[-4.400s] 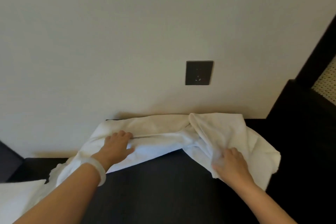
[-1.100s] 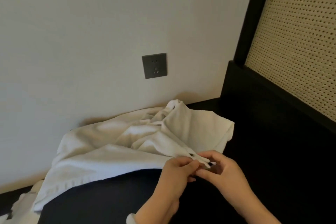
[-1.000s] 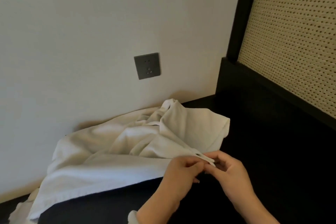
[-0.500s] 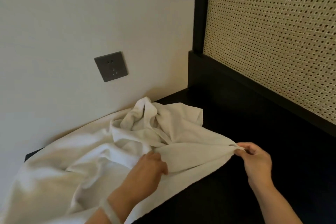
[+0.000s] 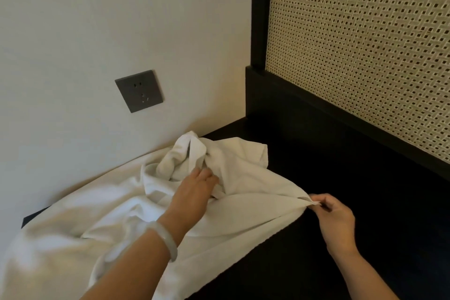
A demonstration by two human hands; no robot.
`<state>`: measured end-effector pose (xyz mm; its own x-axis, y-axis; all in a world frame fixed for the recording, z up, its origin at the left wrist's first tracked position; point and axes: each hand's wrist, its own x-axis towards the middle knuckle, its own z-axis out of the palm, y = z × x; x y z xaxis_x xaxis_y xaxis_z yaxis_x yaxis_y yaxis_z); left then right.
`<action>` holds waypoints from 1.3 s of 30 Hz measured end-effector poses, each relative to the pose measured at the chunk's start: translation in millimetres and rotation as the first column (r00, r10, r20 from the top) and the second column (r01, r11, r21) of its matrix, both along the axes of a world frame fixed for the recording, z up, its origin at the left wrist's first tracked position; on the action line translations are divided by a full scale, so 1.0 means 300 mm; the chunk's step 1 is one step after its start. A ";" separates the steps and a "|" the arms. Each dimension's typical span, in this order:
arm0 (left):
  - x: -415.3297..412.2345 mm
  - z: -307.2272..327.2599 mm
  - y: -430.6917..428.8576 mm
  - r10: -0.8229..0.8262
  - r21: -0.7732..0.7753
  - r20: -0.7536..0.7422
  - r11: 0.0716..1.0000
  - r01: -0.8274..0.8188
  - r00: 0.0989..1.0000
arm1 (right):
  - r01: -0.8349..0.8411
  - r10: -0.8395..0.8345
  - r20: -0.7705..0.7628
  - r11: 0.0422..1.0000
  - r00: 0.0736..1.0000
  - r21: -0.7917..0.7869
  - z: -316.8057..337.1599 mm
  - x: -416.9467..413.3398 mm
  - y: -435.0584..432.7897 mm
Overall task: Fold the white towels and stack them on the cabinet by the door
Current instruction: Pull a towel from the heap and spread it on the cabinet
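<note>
A crumpled white towel [image 5: 102, 221] lies spread over the dark cabinet top [image 5: 328, 178], bunched into a knot near the wall. My right hand [image 5: 333, 219] pinches one corner of the towel and holds it pulled out to the right, a little above the dark surface. My left hand [image 5: 194, 192], a pale bangle on its wrist, reaches into the bunched middle of the towel, its fingers curled into the folds there. The fingertips are partly buried in cloth.
A cream wall with a dark grey socket plate [image 5: 138, 91] stands directly behind the towel. At the right, a dark wooden frame [image 5: 259, 19] holds a woven cane panel [image 5: 360, 39]. Bare dark surface lies to the right of the towel.
My right hand has drawn the towel corner out to the right. My left hand has let go of that corner and moved up into the bunched middle. The view has swung right.
</note>
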<state>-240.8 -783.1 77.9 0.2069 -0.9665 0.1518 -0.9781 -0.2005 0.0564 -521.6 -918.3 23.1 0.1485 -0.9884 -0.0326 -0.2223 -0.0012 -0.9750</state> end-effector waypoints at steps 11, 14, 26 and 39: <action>0.252 0.309 -0.162 0.185 -0.162 -0.274 0.958 -0.235 0.944 | 0.052 -0.053 0.078 0.999 0.996 0.013 -0.018 0.002 -0.010; 0.269 0.312 -0.174 0.211 -0.163 -0.065 0.962 -0.219 0.975 | 0.052 -0.052 0.067 0.999 0.996 0.005 -0.017 0.006 -0.016; 0.123 0.066 -0.132 -0.099 0.309 -0.204 0.937 0.160 0.974 | 0.009 -0.008 0.056 1.000 0.998 -0.007 0.003 -0.005 -0.004; 0.271 0.201 -0.192 -0.194 0.120 0.231 0.978 0.170 0.953 | 0.040 -0.042 0.065 0.999 0.997 0.037 -0.003 0.003 -0.006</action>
